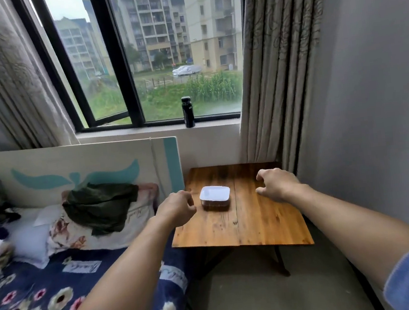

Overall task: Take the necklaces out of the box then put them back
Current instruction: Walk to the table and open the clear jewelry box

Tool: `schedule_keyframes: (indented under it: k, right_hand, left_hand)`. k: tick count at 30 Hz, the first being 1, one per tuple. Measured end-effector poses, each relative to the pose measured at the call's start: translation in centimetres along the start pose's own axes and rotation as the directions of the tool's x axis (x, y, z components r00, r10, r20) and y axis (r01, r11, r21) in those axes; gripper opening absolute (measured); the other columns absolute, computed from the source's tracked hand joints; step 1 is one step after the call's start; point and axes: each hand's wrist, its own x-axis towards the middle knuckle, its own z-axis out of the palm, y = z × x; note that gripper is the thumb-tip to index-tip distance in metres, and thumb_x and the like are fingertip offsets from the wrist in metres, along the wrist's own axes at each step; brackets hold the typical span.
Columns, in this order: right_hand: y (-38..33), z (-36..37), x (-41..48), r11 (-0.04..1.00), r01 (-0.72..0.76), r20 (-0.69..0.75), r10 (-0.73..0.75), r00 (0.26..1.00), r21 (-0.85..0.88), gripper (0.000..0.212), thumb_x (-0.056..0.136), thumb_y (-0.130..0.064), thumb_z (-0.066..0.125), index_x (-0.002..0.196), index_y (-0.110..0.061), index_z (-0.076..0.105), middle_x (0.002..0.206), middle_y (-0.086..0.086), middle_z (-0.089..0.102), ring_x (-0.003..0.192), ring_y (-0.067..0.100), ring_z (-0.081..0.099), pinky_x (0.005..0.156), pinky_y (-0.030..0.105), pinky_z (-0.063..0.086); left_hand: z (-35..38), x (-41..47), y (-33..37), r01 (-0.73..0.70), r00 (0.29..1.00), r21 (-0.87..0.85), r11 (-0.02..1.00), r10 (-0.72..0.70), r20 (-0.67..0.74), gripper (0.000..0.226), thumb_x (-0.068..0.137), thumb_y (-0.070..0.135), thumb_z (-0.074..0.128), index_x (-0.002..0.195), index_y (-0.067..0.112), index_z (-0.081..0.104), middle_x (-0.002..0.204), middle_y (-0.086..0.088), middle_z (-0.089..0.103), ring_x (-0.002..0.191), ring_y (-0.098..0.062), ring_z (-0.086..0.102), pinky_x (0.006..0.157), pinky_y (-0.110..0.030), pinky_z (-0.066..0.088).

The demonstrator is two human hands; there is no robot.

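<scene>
A small clear plastic box (215, 198) with a white lid on it stands on the wooden table (268, 223), left of the table's middle. Its contents show only as a dark mass through the wall; no necklace can be made out. My left hand (176, 207) hovers just left of the box, fingers curled loosely and holding nothing. To the right of the box, my right hand (276, 184) is over the tabletop with its fingers spread and bent, a hand's width from the lid, also holding nothing.
A bed with a floral blue cover (61, 296), pillows and a dark green garment (100, 206) lies left of the table. A black bottle (187, 111) stands on the windowsill. A curtain (273, 72) and a grey wall close in the table's right side.
</scene>
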Motion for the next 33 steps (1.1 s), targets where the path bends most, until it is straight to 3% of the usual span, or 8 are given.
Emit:
schedule_keyframes:
  k: [4,9,15,19,24,27,33]
  right_hand:
    - [-0.8,4.7,8.0,1.0,-0.022,0.026,0.022,0.999,0.001,0.041,0.089,-0.041,0.06,0.124,-0.021,0.054,0.122,0.005,0.064,0.108,0.027,0.06,0.084,0.038,0.052]
    - [-2.4,10.3,17.1,0.994,-0.1,0.067,0.097,0.993,0.039,0.034,0.089,-0.038,0.061,0.119,-0.024,0.056,0.115,0.002,0.066,0.093,0.02,0.063,0.065,0.027,0.049]
    - [-2.4,14.5,25.3,0.989,-0.138,0.161,0.128,0.979,0.05,0.034,0.087,-0.041,0.06,0.117,-0.026,0.057,0.111,0.0,0.068,0.09,0.02,0.063,0.063,0.027,0.048]
    - [-1.6,18.0,30.5,0.99,-0.135,0.233,0.123,0.965,0.039,0.035,0.089,-0.04,0.06,0.119,-0.024,0.056,0.111,0.001,0.068,0.09,0.02,0.063,0.065,0.026,0.048]
    - [-0.5,24.3,36.8,0.992,-0.109,0.345,0.083,0.935,0.058,0.036,0.089,-0.037,0.061,0.122,-0.024,0.055,0.113,0.0,0.067,0.088,0.018,0.064,0.07,0.027,0.054]
    - [0.3,28.1,40.4,0.992,-0.104,0.409,0.065,0.91,0.075,0.034,0.088,-0.035,0.062,0.12,-0.024,0.056,0.108,-0.001,0.067,0.085,0.016,0.064,0.072,0.029,0.056]
    - [1.3,34.9,46.2,0.999,-0.023,0.496,-0.002,0.868,0.044,0.044,0.087,-0.03,0.056,0.13,-0.021,0.051,0.117,0.003,0.059,0.102,0.023,0.057,0.076,0.034,0.05]
  left_hand:
    - [2.1,8.2,-3.6,0.017,0.999,-0.013,1.0,-0.016,0.052,0.009,0.086,0.03,0.061,0.084,0.021,0.064,0.086,-0.001,0.066,0.078,-0.02,0.063,0.068,-0.03,0.052]
    - [4.0,18.2,-8.3,0.016,0.989,-0.031,0.999,-0.011,0.147,0.01,0.086,0.027,0.059,0.086,0.021,0.066,0.086,0.001,0.067,0.081,-0.019,0.064,0.075,-0.034,0.056]
    - [6.3,28.8,-11.3,0.052,0.963,-0.09,0.995,-0.026,0.267,0.007,0.086,0.025,0.06,0.081,0.021,0.064,0.078,0.005,0.063,0.076,-0.015,0.062,0.068,-0.03,0.052]
    - [9.7,34.4,-12.4,0.107,0.941,-0.152,0.983,-0.05,0.336,0.008,0.087,0.025,0.06,0.085,0.019,0.065,0.078,0.004,0.064,0.075,-0.016,0.065,0.071,-0.032,0.057]
    - [14.7,40.3,-14.1,0.214,0.909,-0.194,0.957,-0.122,0.399,0.007,0.086,0.024,0.059,0.082,0.021,0.064,0.088,-0.002,0.066,0.076,-0.017,0.065,0.069,-0.031,0.056]
    - [17.9,43.5,-14.7,0.33,0.865,-0.212,0.92,-0.204,0.459,0.007,0.086,0.022,0.059,0.081,0.018,0.064,0.084,-0.005,0.069,0.076,-0.02,0.067,0.075,-0.038,0.059]
    - [24.1,49.5,-17.0,0.442,0.815,-0.216,0.87,-0.29,0.501,0.007,0.087,0.022,0.058,0.085,0.018,0.065,0.087,-0.004,0.068,0.082,-0.022,0.066,0.078,-0.039,0.058]
